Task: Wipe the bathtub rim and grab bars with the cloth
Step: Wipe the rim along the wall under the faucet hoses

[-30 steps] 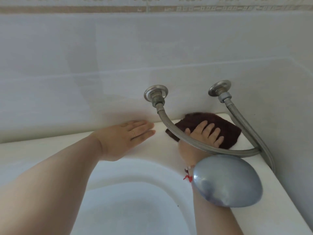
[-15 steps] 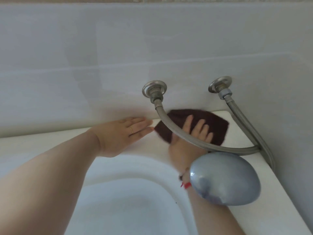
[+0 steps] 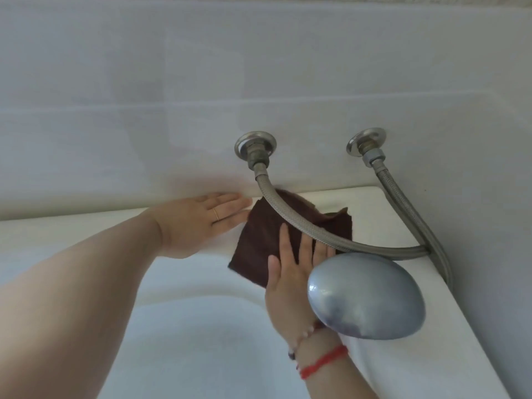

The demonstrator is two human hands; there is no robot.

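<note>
Cloth (image 3: 267,240) looks soft and light under the right hand's (image 3: 290,272) flat straight fingers; left hand (image 3: 198,220), at its 9 o'clock, lies flat on the rim (image 3: 86,228); better pressed than pinched.

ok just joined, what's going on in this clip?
A person is wiping the white bathtub rim at the tiled wall. The right hand presses flat on a dark maroon cloth, which lies spread on the rim under a braided metal hose. The left hand rests flat on the rim beside the cloth, fingertips at its edge. A rounded silver fixture partly hides the right hand.
</note>
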